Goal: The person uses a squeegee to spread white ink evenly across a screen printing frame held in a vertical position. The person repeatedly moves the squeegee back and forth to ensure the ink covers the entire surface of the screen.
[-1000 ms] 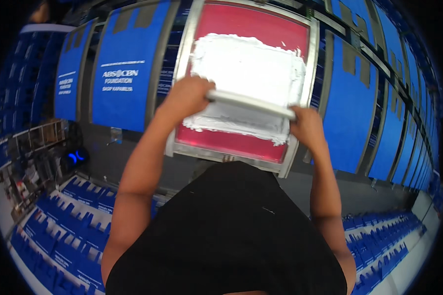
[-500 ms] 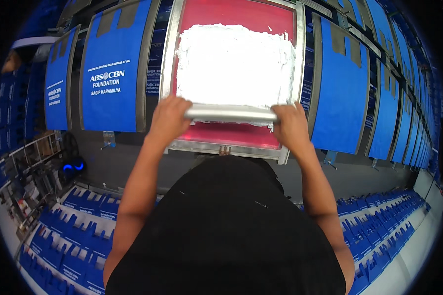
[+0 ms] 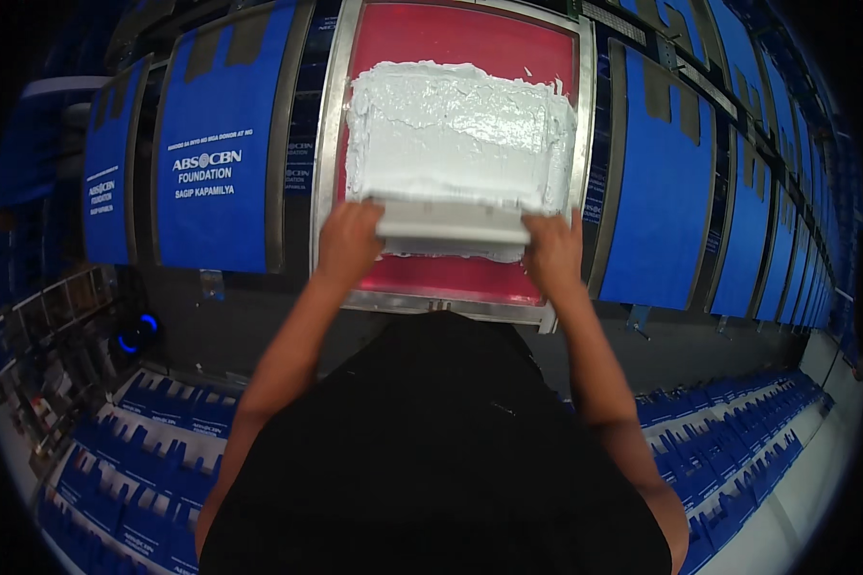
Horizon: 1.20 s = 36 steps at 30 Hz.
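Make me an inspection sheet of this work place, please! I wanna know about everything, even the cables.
Surface: red printing screen in a metal frame, thick white ink spread over its middle, ragged at the edges.
Job's things: pale squeegee lying across the lower part of the ink.
Hands: left hand grips the squeegee's left end; right hand grips its right end.
Clutter: jumble of small things at far left, too small to name.
Cables: none can be made out for sure.
Surroundings: dark-edged blue panels on both sides; rows of blue pieces at lower left and right; round blue-lit device at left.
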Each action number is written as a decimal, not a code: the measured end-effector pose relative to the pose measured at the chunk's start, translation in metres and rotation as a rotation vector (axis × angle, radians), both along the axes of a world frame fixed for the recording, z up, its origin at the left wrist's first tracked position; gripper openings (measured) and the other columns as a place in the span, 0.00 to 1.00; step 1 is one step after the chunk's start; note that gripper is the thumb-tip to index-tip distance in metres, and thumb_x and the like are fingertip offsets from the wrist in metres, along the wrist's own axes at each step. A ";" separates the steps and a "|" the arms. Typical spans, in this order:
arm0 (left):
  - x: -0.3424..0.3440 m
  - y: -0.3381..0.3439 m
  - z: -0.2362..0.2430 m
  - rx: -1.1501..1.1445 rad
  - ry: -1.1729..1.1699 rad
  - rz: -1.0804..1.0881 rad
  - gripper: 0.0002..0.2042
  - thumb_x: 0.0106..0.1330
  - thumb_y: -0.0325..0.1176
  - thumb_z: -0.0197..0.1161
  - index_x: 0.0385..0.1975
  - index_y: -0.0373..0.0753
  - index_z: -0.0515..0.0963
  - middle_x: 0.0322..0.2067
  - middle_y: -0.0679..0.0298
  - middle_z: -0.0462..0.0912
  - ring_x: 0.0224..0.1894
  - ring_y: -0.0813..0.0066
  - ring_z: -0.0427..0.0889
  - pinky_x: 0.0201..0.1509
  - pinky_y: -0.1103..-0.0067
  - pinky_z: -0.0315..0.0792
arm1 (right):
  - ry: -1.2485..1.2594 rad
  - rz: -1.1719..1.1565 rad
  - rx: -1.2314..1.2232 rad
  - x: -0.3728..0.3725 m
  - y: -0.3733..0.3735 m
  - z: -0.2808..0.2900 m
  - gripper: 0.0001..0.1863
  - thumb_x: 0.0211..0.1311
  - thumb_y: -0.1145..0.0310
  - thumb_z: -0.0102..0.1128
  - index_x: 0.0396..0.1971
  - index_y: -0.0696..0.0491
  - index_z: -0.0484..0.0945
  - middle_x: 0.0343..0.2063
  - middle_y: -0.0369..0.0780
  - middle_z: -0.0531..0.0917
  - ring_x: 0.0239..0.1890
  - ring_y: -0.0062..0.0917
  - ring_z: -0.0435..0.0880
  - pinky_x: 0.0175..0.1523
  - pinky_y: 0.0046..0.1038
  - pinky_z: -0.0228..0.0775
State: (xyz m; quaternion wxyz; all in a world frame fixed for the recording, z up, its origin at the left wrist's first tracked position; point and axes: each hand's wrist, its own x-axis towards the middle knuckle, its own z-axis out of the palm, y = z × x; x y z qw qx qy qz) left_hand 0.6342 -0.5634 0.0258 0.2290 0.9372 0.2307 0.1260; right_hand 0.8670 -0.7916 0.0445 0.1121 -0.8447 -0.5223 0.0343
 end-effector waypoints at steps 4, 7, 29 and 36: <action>0.098 0.094 -0.004 0.090 0.054 0.091 0.11 0.47 0.28 0.63 0.32 0.42 0.82 0.30 0.51 0.83 0.37 0.51 0.82 0.42 0.63 0.77 | -0.107 -0.014 -0.140 0.099 0.093 -0.016 0.20 0.42 0.73 0.59 0.41 0.44 0.82 0.29 0.40 0.85 0.38 0.32 0.84 0.63 0.50 0.57; 0.124 0.110 0.023 0.049 0.140 0.048 0.11 0.49 0.33 0.67 0.34 0.40 0.82 0.31 0.50 0.83 0.38 0.52 0.82 0.43 0.63 0.75 | -0.082 0.028 -0.173 0.123 0.113 0.008 0.20 0.44 0.73 0.58 0.42 0.46 0.81 0.30 0.43 0.85 0.37 0.37 0.84 0.60 0.50 0.59; 0.017 0.037 0.038 -0.029 0.380 -0.021 0.16 0.48 0.33 0.69 0.40 0.43 0.83 0.33 0.56 0.83 0.40 0.55 0.82 0.44 0.64 0.75 | 0.078 0.054 -0.437 0.026 0.034 0.052 0.22 0.43 0.77 0.57 0.43 0.47 0.83 0.29 0.45 0.84 0.36 0.37 0.83 0.66 0.47 0.57; 0.049 0.052 0.009 -0.055 0.166 0.018 0.14 0.43 0.27 0.68 0.33 0.42 0.83 0.25 0.50 0.81 0.32 0.49 0.81 0.40 0.63 0.76 | -0.020 0.001 -0.318 0.043 0.045 0.001 0.19 0.43 0.74 0.60 0.40 0.45 0.82 0.27 0.41 0.84 0.37 0.33 0.84 0.66 0.52 0.55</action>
